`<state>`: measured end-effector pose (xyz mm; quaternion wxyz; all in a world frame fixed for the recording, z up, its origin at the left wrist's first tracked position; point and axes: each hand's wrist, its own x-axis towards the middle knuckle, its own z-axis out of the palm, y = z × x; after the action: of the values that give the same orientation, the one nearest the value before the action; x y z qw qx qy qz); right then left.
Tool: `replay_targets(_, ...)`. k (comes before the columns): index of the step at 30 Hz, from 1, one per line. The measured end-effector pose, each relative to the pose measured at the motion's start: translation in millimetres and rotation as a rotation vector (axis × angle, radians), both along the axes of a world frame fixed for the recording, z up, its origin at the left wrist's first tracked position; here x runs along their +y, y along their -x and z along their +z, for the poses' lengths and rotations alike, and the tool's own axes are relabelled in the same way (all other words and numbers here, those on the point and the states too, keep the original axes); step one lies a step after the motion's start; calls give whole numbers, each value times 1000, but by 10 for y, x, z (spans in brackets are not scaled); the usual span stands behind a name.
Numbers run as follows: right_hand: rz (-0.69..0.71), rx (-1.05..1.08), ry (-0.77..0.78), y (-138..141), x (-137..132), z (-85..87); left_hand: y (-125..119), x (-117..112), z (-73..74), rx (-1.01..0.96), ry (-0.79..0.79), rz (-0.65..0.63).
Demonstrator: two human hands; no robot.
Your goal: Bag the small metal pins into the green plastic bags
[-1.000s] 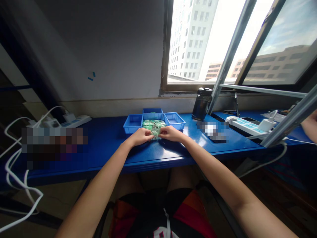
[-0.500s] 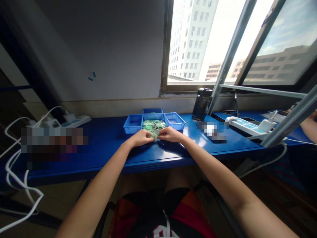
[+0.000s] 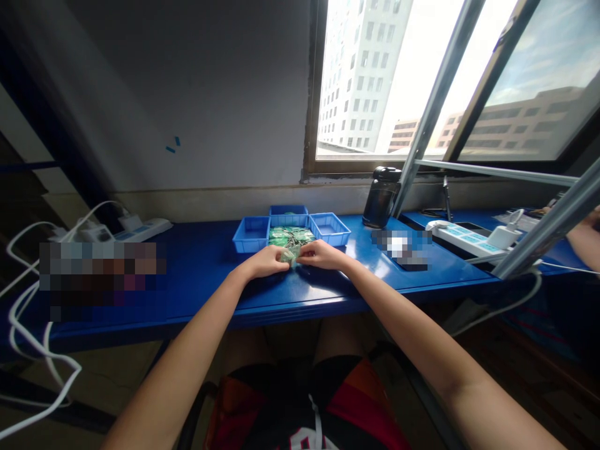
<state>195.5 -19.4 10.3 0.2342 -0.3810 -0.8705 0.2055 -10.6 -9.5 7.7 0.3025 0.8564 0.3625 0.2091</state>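
Note:
Between my two hands is a small clear, greenish plastic bag (image 3: pixel 290 254), pinched from both sides just above the blue table (image 3: pixel 276 289). My left hand (image 3: pixel 269 260) grips its left side with thumb and fingers together. Its right side is in the closed fingers of my right hand (image 3: pixel 322 255). What lies inside the bag is too small to make out. Right behind my fingers stands a blue bin (image 3: pixel 289 220) filled with similar green packets (image 3: pixel 282 234) and thin dark pieces.
Blue bins flank the full one on the left (image 3: pixel 251 234) and right (image 3: pixel 330 229), with another behind (image 3: pixel 287 209). A black bottle (image 3: pixel 380 199) and a blurred-out object are at the right. Power strips (image 3: pixel 473 240) and white cables (image 3: pixel 28 337) lie at both sides. A co-worker's arm (image 3: pixel 585 240) shows far right.
The plastic bag between my fingers has shifted and looks more spread. Both hands stay almost in place, my left fingers moving very slightly.

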Motion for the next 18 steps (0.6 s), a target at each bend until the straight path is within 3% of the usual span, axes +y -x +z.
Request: replay_targets(18, 43, 11, 30, 35, -67, 59, -51, -30, 0, 17, -50, 52)
